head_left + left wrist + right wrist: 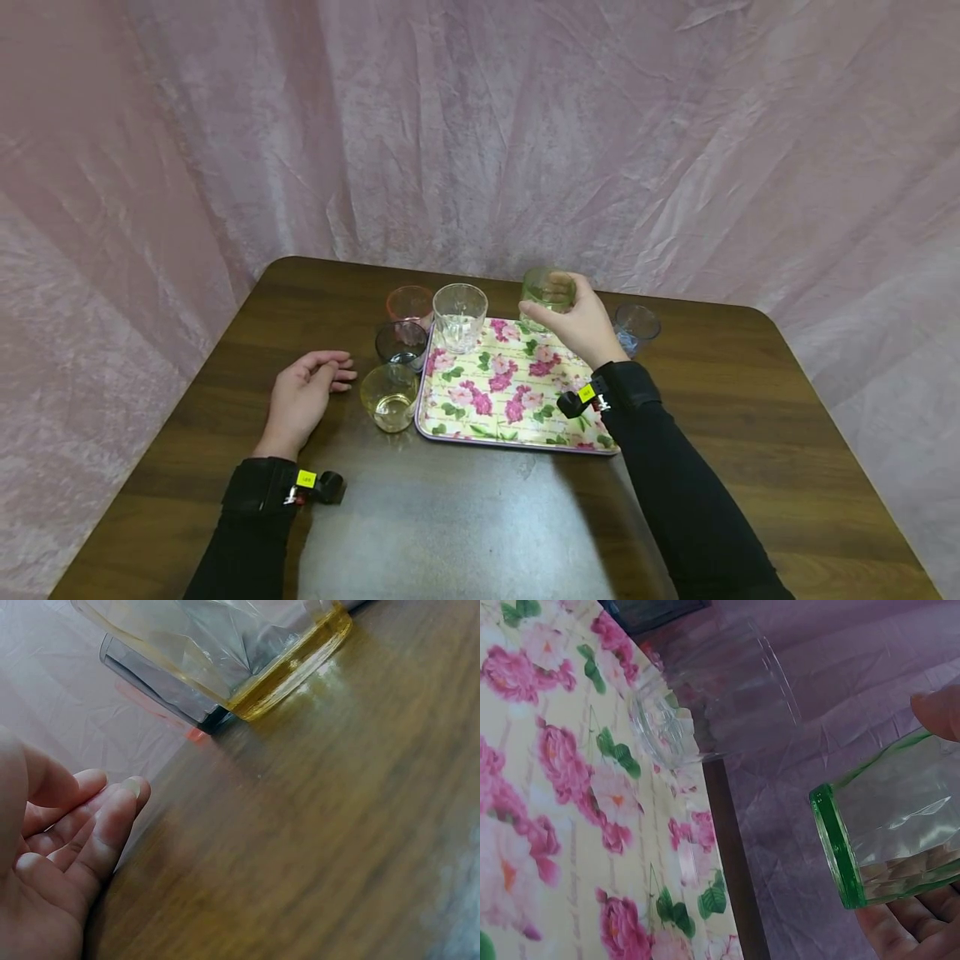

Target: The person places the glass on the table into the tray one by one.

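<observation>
My right hand [576, 321] grips a green-tinted glass [542, 298] by its side, thumb in front and fingers behind. In the right wrist view the thick base of the green glass [838, 847] shows raised past the tray's far edge. A clear glass [460, 318] stands on the far left corner of the flowered tray [517, 437]. My left hand [302, 396] rests over the table left of the tray, fingers loosely bent, holding nothing. Nearest to it are a yellow glass [389, 400] and a dark grey glass [401, 346].
A red-tinted glass [409, 305] stands behind the dark one, by the tray's left edge. To the right of the tray stands a blue glass [635, 330], partly behind my right wrist. A pink curtain [480, 142] hangs right behind the wooden table [750, 433].
</observation>
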Demonstrator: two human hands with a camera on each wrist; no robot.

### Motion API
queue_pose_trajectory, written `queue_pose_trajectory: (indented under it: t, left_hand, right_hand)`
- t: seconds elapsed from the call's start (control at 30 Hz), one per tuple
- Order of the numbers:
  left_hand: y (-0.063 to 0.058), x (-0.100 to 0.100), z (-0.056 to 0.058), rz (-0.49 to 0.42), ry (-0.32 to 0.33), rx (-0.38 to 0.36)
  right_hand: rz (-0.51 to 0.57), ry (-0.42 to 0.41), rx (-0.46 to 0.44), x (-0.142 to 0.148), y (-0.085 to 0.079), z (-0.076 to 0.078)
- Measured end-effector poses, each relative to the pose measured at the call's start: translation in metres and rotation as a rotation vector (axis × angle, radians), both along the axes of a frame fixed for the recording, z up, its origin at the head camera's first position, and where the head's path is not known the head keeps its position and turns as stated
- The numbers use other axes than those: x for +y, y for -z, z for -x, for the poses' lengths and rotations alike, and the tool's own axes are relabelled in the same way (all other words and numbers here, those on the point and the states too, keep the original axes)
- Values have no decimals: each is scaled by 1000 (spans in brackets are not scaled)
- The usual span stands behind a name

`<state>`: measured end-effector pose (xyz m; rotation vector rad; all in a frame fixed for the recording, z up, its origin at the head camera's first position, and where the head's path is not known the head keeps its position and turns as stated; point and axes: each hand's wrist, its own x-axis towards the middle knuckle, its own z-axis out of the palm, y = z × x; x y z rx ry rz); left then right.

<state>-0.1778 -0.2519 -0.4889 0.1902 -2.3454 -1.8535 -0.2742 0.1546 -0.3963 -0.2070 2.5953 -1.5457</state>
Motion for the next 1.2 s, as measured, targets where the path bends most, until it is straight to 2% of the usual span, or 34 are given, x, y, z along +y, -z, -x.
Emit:
queue_pose_trajectory:
  t: [0.33, 0.6, 1.2]
  left_hand:
    - [-1, 0, 0, 0, 4, 3]
    - [-1, -1, 1, -3, 3, -3]
    - [-2, 0, 0, -13, 0, -21]
  right_hand:
    - [-13, -9, -5, -9, 4, 3]
    - [-13, -26, -41, -17, 7, 3]
    - [14, -29, -53, -28, 27, 6]
